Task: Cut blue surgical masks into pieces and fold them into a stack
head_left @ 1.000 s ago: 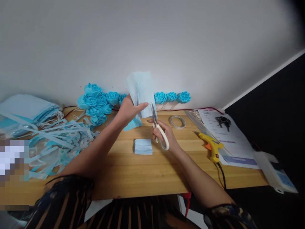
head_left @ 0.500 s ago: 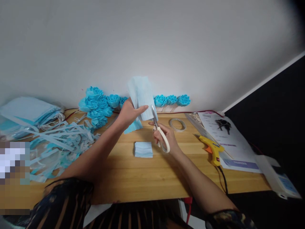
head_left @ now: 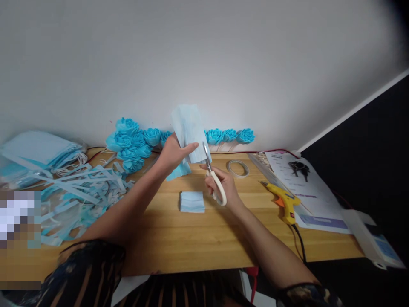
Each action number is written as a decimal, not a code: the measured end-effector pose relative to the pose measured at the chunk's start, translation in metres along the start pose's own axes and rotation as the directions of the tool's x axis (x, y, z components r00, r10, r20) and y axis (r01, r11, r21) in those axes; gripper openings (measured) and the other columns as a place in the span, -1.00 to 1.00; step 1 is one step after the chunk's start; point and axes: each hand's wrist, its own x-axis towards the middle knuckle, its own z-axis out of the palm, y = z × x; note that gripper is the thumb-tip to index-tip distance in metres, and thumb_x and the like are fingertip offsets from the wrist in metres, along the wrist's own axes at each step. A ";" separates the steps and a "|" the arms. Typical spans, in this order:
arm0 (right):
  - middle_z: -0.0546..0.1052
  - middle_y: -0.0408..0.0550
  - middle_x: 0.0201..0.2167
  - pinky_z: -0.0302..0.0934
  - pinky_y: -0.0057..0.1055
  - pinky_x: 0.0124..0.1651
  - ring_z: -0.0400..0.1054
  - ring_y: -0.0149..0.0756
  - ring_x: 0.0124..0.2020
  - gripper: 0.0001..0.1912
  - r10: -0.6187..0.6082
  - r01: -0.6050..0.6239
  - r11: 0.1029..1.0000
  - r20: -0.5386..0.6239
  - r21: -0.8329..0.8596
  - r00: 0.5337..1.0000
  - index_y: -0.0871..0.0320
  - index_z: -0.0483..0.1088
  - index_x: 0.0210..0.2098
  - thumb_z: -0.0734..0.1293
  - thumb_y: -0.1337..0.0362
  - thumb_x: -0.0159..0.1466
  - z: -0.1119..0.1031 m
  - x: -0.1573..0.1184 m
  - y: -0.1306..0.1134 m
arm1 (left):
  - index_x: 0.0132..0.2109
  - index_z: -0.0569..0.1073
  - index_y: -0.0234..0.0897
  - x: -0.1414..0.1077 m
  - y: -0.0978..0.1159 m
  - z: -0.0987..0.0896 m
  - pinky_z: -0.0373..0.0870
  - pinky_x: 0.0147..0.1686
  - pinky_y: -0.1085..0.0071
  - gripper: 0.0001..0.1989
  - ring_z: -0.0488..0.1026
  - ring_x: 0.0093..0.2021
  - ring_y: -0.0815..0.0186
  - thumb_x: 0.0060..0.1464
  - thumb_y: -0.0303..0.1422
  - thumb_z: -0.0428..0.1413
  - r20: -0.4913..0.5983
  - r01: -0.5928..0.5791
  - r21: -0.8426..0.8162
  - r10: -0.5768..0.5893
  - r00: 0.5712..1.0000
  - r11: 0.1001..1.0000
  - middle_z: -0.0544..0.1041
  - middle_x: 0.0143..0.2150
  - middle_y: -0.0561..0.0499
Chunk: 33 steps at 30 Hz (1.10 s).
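Observation:
Light blue sheets (head_left: 191, 123) are pinched in my left hand (head_left: 175, 152), thumb on the near face and the other fingers hidden behind. White-handled scissors (head_left: 218, 187) are in my right hand (head_left: 225, 184), their blades pointing up along the right edge of the sheets. A darker blue piece (head_left: 179, 171) hangs or lies just below my left hand. On the wooden table (head_left: 191, 238), nearer to me, lies a small stack of pale blue pieces (head_left: 192, 202).
Blue paper-like flowers (head_left: 129, 143) line the wall. Cut strips (head_left: 86, 192) and folded blue sheets (head_left: 41, 149) lie at left. A tape roll (head_left: 238, 169), yellow glue gun (head_left: 286, 202), printed paper (head_left: 306, 187) and keys (head_left: 299, 169) are at right.
The scissor blades sit a little closer together, and their handles have drawn slightly left. My left hand keeps its hold on the sheets.

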 end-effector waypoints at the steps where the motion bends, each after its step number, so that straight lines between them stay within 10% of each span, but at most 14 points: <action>1: 0.29 -0.30 -0.71 0.00 -0.51 -0.62 0.12 -0.49 -0.72 -0.47 0.004 -0.004 1.000 0.000 0.001 1.000 0.25 0.54 -0.03 0.46 0.02 0.11 0.000 0.000 0.000 | -0.10 0.49 -0.36 0.000 0.000 0.000 0.51 -0.04 0.08 -0.50 0.56 -0.06 -0.02 -0.18 -0.20 0.36 0.007 -0.004 0.017 0.004 1.000 1.000 0.62 -0.12 -0.17; 33: 0.38 -0.17 -0.58 0.13 -0.45 -0.53 0.26 -0.41 -0.59 -0.47 -0.093 0.102 0.990 0.088 -0.095 0.992 0.15 0.35 -0.37 0.42 -0.23 0.13 -0.011 0.005 -0.006 | -0.17 0.50 -0.35 -0.013 -0.005 0.017 0.55 -0.09 0.16 -0.61 0.59 -0.10 0.04 -0.15 -0.25 0.34 0.179 0.007 -0.003 -0.006 0.984 1.000 0.64 -0.16 -0.15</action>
